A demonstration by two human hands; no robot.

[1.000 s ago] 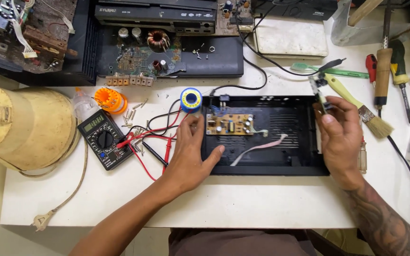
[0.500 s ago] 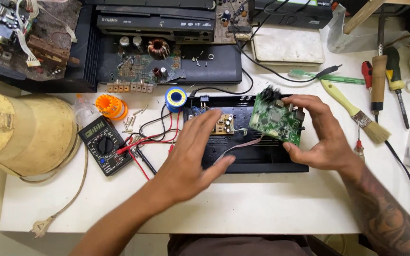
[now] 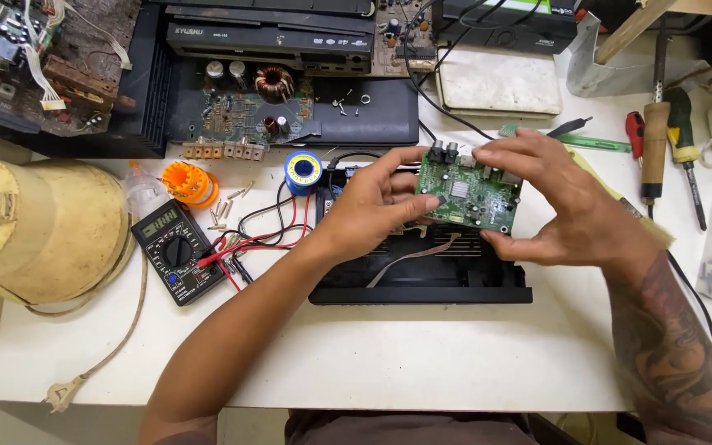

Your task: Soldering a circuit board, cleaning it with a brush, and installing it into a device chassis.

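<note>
A green circuit board (image 3: 470, 191) now hangs above the open black case (image 3: 422, 276) on the white table (image 3: 422, 354), gripped by 2 hands at once. Half a second ago only the right hand (image 3: 566, 202) held it, tilted at the case's right end, while the left hand (image 3: 372, 206) lay flat inside the case; 1 second ago the board was not in view and the left hand rested by the small tan board there. The left hand has since lifted off and pinches the board's left edge, thumb against fingers, and the right hand is clamped on the right edge from above and below. The board is level and raised toward the camera, component side up, which suggests inspection rather than fitting. A grey ribbon cable (image 3: 409, 257) lies loose in the case below. A multimeter (image 3: 176, 255) with red and black leads and a blue solder spool (image 3: 302, 170) sit just to the left.
</note>
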